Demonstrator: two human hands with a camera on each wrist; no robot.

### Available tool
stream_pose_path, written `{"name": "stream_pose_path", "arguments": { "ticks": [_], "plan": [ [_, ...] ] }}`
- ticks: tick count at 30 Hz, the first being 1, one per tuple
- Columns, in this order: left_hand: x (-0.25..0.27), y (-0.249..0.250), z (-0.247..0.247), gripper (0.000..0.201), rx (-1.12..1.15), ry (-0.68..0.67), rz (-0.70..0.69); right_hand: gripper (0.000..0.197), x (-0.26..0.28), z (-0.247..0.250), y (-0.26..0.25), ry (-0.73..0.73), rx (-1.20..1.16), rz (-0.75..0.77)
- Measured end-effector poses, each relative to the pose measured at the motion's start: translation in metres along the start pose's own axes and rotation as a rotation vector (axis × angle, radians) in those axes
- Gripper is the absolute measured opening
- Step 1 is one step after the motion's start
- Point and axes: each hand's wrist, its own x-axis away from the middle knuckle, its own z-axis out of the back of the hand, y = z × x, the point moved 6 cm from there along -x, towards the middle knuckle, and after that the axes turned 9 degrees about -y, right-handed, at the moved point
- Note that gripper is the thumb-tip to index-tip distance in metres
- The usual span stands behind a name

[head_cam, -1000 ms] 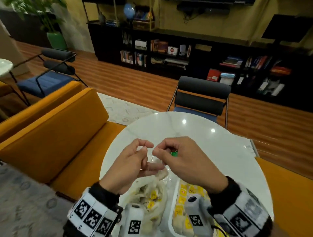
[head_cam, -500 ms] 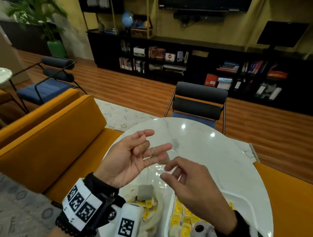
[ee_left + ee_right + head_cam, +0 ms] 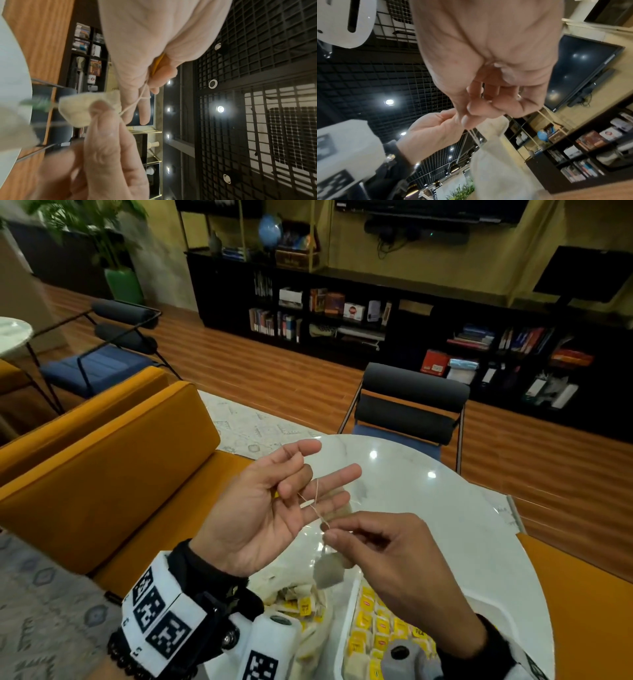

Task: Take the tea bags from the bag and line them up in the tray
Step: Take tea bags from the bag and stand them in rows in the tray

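Note:
My left hand [image 3: 308, 484] is raised palm up over the white marble table [image 3: 445, 508]. Most of its fingers are straight, and the curled forefinger and thumb pinch a yellow tag [image 3: 157, 63]. A thin string [image 3: 317, 501] runs from the tag across the fingers. My right hand [image 3: 330, 534] pinches this string just above a pale tea bag [image 3: 329, 571], which hangs over the clear plastic bag [image 3: 298, 601] of tea bags. The white tray [image 3: 346, 628] at the near right holds rows of yellow-tagged tea bags [image 3: 380, 625]. In the left wrist view the tea bag [image 3: 77, 108] is blurred.
A mustard sofa [image 3: 102, 474] runs along the table's left side. A dark chair [image 3: 411, 412] stands at its far edge. The far half of the marble top is bare. Black bookshelves [image 3: 342, 316] line the back wall.
One second ago both hands pinched together. Then they parted and the left palm turned up with the string on it. Now the right hand has risen and taken the string, the tea bag dangling below.

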Motion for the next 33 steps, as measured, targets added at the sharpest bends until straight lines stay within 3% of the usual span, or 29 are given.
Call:
{"name": "stream_pose_path", "arguments": {
  "ticks": [2, 6, 11, 14, 17, 20, 22, 25, 28, 33],
  "plan": [
    [0.002, 0.002, 0.001, 0.027, -0.014, 0.010, -0.014, 0.005, 0.002, 0.006, -0.002, 0.006, 0.046, 0.001],
    [0.003, 0.002, 0.000, 0.026, -0.071, -0.002, -0.005, 0.007, 0.002, 0.003, -0.007, -0.135, 0.173, -0.022],
    [0.005, -0.006, 0.004, 0.027, -0.195, -0.050, 0.108, 0.008, -0.003, 0.030, -0.006, 0.151, 0.179, 0.016],
    [0.007, -0.008, 0.009, 0.031, -0.255, -0.063, 0.170, 0.037, -0.012, 0.018, -0.003, -0.036, 0.319, 0.049],
    [0.011, -0.014, 0.013, 0.032, -0.252, -0.100, 0.253, 0.051, -0.022, 0.005, 0.004, -0.275, 0.238, 0.017],
    [0.015, -0.021, 0.018, 0.028, -0.227, -0.160, 0.314, 0.032, -0.027, -0.014, 0.002, -0.463, 0.222, 0.075],
    [0.018, -0.023, 0.021, 0.031, -0.211, -0.185, 0.326, 0.019, -0.028, -0.021, 0.003, -0.506, 0.200, 0.115],
    [0.024, -0.022, 0.028, 0.031, -0.207, -0.176, 0.309, 0.020, -0.033, -0.009, 0.007, -0.348, 0.180, 0.113],
    [0.028, -0.021, 0.042, 0.031, -0.235, -0.077, 0.257, 0.018, -0.031, 0.009, -0.003, -0.155, 0.121, 0.182],
    [0.024, -0.025, 0.071, 0.031, -0.236, 0.142, 0.150, 0.021, -0.017, 0.018, -0.018, -0.188, 0.015, 0.260]
  ]
}}
